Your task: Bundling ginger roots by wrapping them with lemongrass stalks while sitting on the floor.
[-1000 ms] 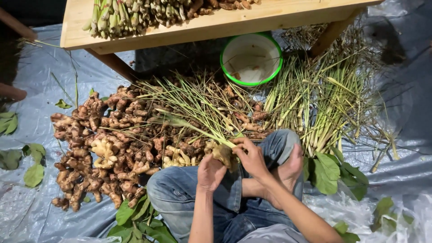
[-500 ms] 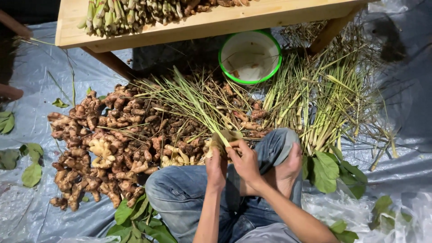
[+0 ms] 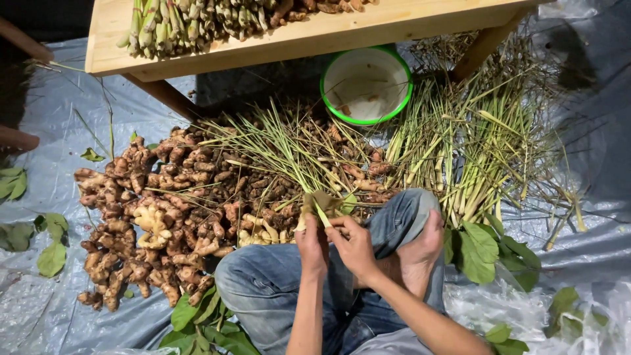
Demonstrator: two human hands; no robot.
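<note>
Hands, left hand [image 3: 312, 243] and right hand [image 3: 351, 242], both pinch the lemongrass bundle [image 3: 314, 205]; I'd grip the base firmly, keeping stalks aligned.

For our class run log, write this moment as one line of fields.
left hand: grips lemongrass bundle | right hand: on bundle base | around: ginger pile, green-rimmed bowl

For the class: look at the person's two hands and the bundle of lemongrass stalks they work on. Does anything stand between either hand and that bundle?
Nothing visible does. The left hand and the right hand both touch the base of the lemongrass bundle directly, above the person's jeans-clad knees. The pile of ginger roots lies to the left, apart from the hands.
</note>
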